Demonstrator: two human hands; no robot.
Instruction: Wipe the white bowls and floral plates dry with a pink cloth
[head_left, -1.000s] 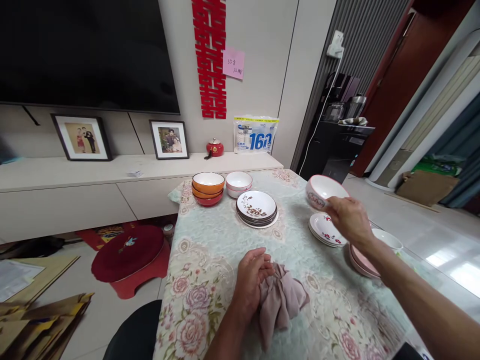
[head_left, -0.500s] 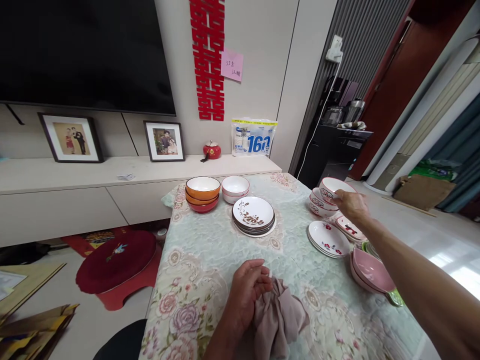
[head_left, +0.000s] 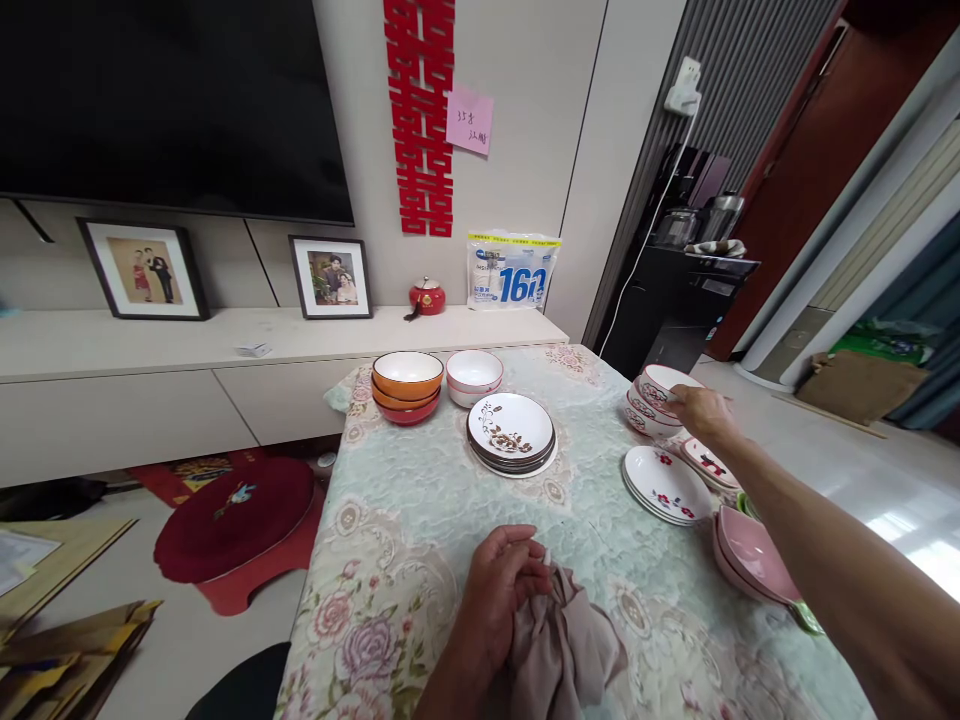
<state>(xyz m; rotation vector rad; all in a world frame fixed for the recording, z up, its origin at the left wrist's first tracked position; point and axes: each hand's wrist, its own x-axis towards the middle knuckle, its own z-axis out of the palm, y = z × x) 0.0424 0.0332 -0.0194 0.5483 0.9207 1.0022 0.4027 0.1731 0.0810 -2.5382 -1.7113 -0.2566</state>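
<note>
White red-rimmed bowl (head_left: 661, 384), rim pinched in right grip (head_left: 703, 413), looks nested on two matching bowls (head_left: 648, 424), far right of counter (head_left: 427, 475). Best keep it level, centred, release gently so rims don't knock. Left grip (head_left: 501, 590) half-curled against mauve cloth (head_left: 576, 640); can't tell if clamped. Square plates (head_left: 706, 463) and flowered plates (head_left: 664, 484) crowd the near side; pink bowls (head_left: 754, 548) nearer.
</note>
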